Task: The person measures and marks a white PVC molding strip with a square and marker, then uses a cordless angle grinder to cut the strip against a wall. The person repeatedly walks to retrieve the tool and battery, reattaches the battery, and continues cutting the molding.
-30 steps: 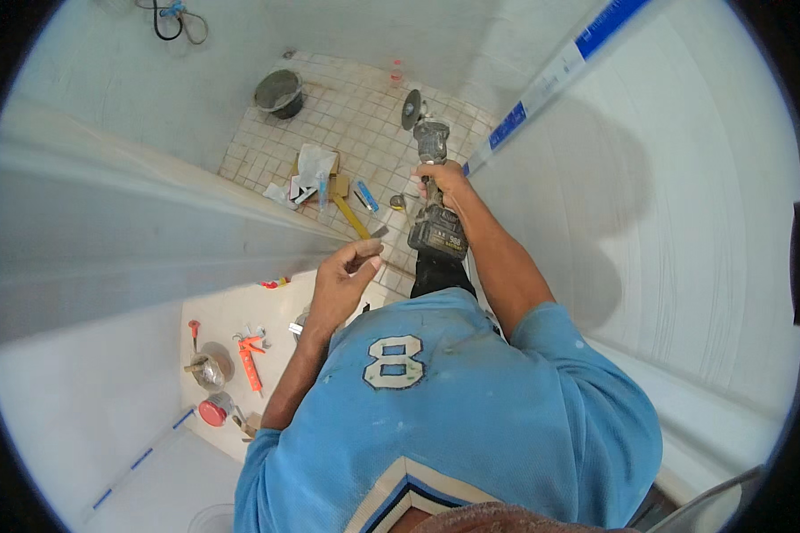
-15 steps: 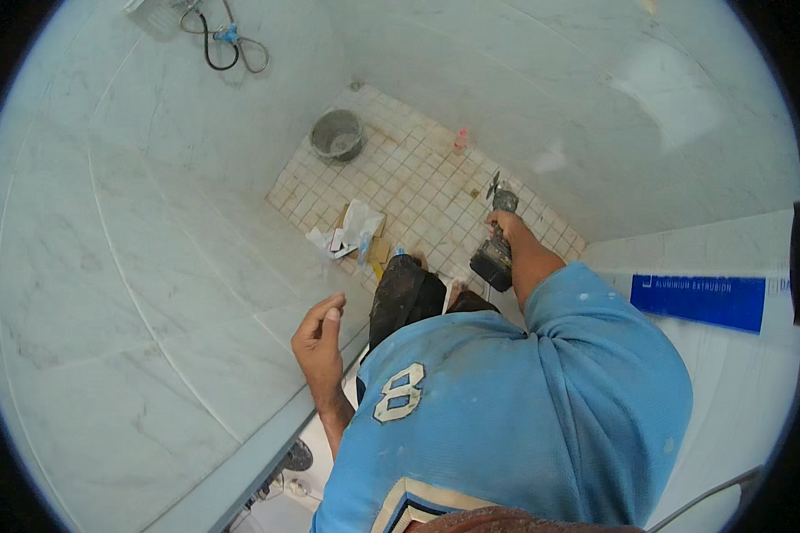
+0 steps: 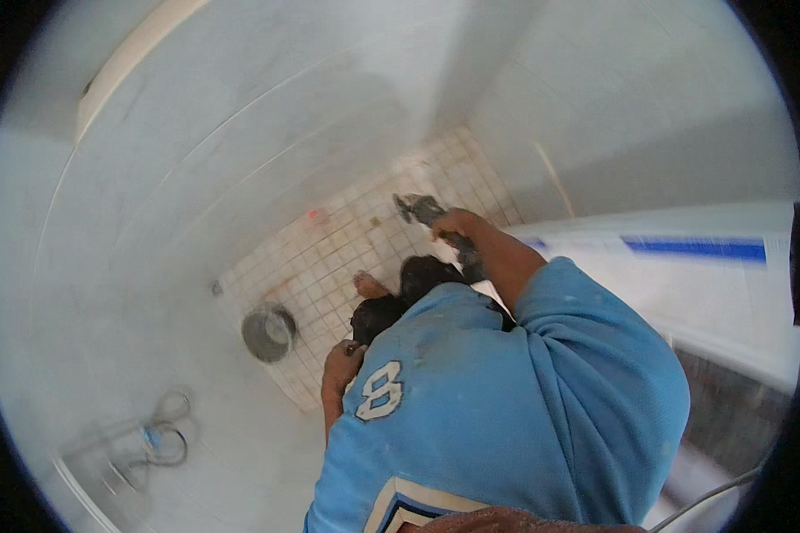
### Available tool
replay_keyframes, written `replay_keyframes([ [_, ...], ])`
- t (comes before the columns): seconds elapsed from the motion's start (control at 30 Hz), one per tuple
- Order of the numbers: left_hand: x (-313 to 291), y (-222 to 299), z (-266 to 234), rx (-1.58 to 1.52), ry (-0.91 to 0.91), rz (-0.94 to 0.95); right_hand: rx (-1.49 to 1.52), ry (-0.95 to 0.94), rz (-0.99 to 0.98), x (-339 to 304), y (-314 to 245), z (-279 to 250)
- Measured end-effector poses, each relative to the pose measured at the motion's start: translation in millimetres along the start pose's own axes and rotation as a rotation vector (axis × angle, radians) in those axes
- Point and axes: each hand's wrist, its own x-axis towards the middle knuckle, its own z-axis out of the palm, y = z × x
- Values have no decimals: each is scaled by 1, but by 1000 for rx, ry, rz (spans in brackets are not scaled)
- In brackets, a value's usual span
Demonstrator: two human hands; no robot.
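My right hand is wrapped round a dark, dusty cordless power tool, which looks like an angle grinder. Its head and thin metal front part point left, above the tiled floor; its lower end is partly behind my forearm. My left hand is beside my left knee, fingers curled in. A small dark patch shows at its fingertips, and I cannot make out whether that is something held or my dark trousers. One bare foot shows on the tiles.
A grey bucket stands on the floor to the left. By the far wall is a small pinkish-red object. Hoses with a blue fitting are blurred at lower left. Pale wall panels surround me; a blue strip is at right.
My view has turned to the right, so the bucket and hoses appear lower left. My left hand has come in by my knee, fingers more curled. The tool stays in my right hand.
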Motion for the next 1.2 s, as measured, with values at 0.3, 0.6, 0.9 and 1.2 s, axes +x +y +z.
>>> replay_keyframes([
  [0.3, 157, 86, -147, 323, -486, 341, 481, 290, -339, -107, 2, 87],
  [0.6, 332, 184, -92, 741, -1001, 876, 700, 803, -664, -171, -5, 186],
  [0.9, 249, 414, 151, 35, -962, 1745, 1228, 1343, -953, -162, 20, 258],
  [1.2, 209, 420, 220, -503, -1241, 1969, 1248, 2143, -1372, -101, 35, 315],
])
